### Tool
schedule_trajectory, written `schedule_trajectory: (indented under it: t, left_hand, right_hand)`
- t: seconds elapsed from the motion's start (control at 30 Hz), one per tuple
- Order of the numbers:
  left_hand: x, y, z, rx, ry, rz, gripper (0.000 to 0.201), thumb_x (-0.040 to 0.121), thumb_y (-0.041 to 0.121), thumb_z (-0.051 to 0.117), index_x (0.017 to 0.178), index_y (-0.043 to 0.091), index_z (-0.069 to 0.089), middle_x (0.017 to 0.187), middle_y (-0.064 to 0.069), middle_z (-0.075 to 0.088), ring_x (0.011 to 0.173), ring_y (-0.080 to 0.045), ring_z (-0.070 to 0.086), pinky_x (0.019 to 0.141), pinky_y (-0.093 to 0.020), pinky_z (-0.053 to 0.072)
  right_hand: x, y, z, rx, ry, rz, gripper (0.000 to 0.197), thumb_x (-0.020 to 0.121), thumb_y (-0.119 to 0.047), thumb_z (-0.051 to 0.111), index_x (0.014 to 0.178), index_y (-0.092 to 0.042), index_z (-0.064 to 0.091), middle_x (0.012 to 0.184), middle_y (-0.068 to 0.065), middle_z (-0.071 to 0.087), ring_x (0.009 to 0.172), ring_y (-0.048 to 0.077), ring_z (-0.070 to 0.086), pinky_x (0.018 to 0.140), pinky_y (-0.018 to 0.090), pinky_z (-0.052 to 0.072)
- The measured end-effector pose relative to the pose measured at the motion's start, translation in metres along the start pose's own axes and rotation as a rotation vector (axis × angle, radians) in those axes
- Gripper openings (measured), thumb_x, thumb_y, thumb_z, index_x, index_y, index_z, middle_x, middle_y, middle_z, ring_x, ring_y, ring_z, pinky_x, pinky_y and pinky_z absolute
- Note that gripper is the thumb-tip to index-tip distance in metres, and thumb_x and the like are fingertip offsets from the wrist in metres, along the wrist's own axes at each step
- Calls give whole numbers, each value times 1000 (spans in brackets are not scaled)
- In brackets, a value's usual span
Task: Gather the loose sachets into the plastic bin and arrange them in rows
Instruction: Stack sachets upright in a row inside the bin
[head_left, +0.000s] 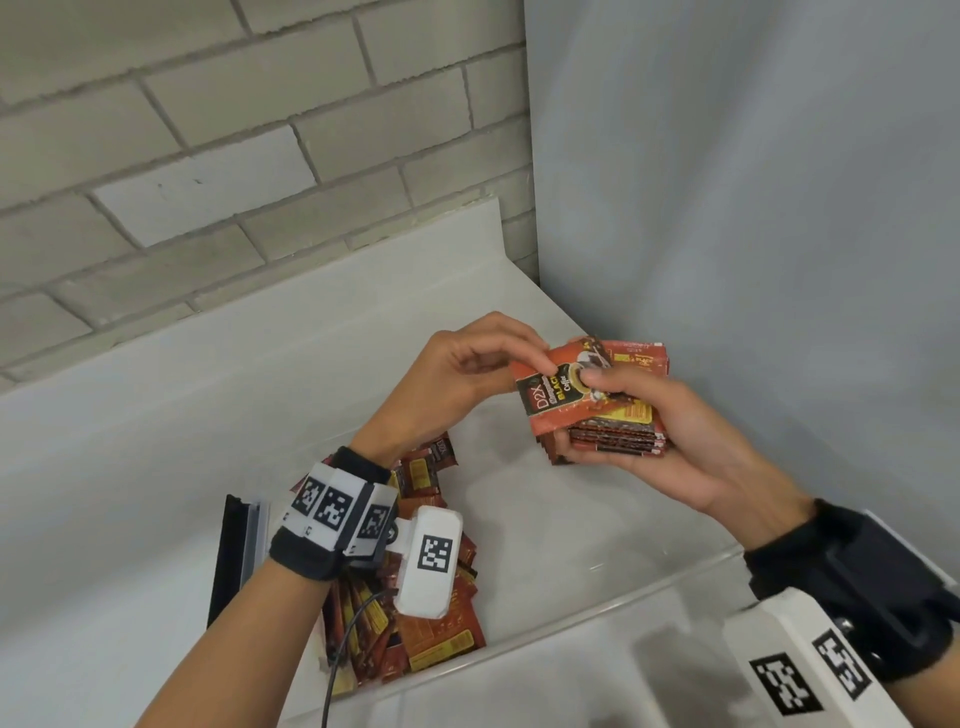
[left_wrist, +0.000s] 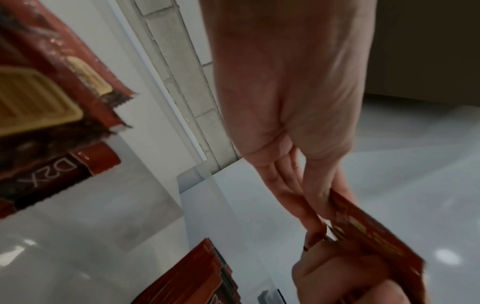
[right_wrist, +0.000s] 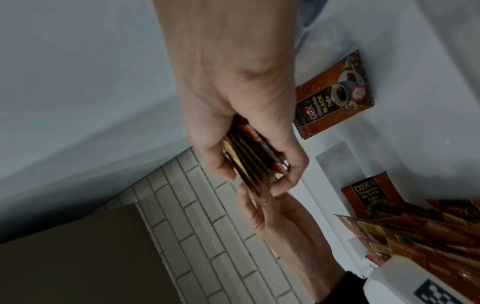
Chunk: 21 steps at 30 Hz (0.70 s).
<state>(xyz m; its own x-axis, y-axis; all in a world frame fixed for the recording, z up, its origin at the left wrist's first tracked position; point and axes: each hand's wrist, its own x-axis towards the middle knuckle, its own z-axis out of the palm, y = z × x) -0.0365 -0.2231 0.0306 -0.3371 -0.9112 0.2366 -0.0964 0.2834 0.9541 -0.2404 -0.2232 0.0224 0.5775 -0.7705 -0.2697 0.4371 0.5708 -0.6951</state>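
Note:
My right hand grips a stack of red coffee sachets, thumb pressed on the top one, above the far right of the clear plastic bin. My left hand pinches the upper edge of the top sachet, printed "D2X Black Coffee". The right wrist view shows the stack edge-on between thumb and fingers, with the left hand's fingers touching its end. In the left wrist view the fingers pinch a red sachet. A jumbled pile of sachets fills the bin's left part, partly hidden by my left wrist.
The bin stands on a white counter in a corner between a brick wall and a grey panel. A black object stands at the bin's left. Two single sachets lie flat beside the pile.

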Motion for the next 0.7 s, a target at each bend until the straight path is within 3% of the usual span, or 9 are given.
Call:
schedule_trajectory:
  t: [0.1, 0.17, 0.3, 0.4, 0.5, 0.6, 0.7]
  left_hand:
    - [0, 1, -2, 81, 12, -27, 27, 94, -4, 48, 111, 4, 68, 108, -11, 63, 107, -22, 60, 87, -35, 54]
    - [0, 5, -3, 54, -3, -75, 35, 95, -3, 41, 114, 8, 68, 108, -10, 65, 107, -24, 61, 86, -34, 53]
    - [0, 19, 2, 13, -33, -144, 26, 90, 17, 61, 115, 13, 69, 110, -10, 64, 105, -27, 62, 85, -32, 53]
    - [2, 27, 7, 77, -6, -155, 37, 82, 8, 69, 119, 10, 65, 117, -14, 61, 102, -31, 62, 86, -37, 55]
    - [5, 34, 4, 124, -16, -131, 37, 81, 1, 68, 118, 10, 65, 115, -14, 63, 101, -32, 62, 86, -36, 56]
    - [6, 38, -8, 271, -76, -108, 26, 82, 2, 68, 107, 6, 72, 101, -5, 67, 93, -17, 64, 83, -24, 52]
    - [9, 31, -9, 580, -264, -71, 18, 83, 7, 70, 100, 12, 76, 95, 4, 68, 85, -7, 63, 78, -14, 46]
  right_hand:
    - [0, 0, -1, 17, -6, -20, 36, 76, -9, 62, 111, -5, 59, 104, 20, 69, 88, 27, 68, 73, 39, 57]
    - [1, 0, -2, 19, -12, -33, 36, 77, -7, 62, 112, -5, 58, 111, 22, 67, 95, 30, 66, 77, 39, 57]
    - [3, 1, -5, -15, -59, -75, 50, 75, -3, 67, 123, -6, 55, 116, 22, 65, 100, 32, 66, 78, 40, 58]
    - [4, 2, -4, -46, -49, -133, 48, 76, 1, 66, 122, -12, 56, 117, 16, 66, 100, 30, 67, 78, 38, 58]
    - [5, 0, -6, 29, 72, -270, 49, 75, -6, 68, 121, -17, 57, 114, 14, 68, 100, 28, 69, 85, 39, 56]
    - [4, -4, -7, 140, 183, -463, 36, 77, -11, 68, 111, -21, 60, 85, 2, 67, 80, 15, 67, 82, 33, 54]
    - [2, -5, -10, 173, 251, -505, 14, 85, -15, 66, 94, -25, 62, 81, -4, 63, 78, 9, 66, 85, 34, 51]
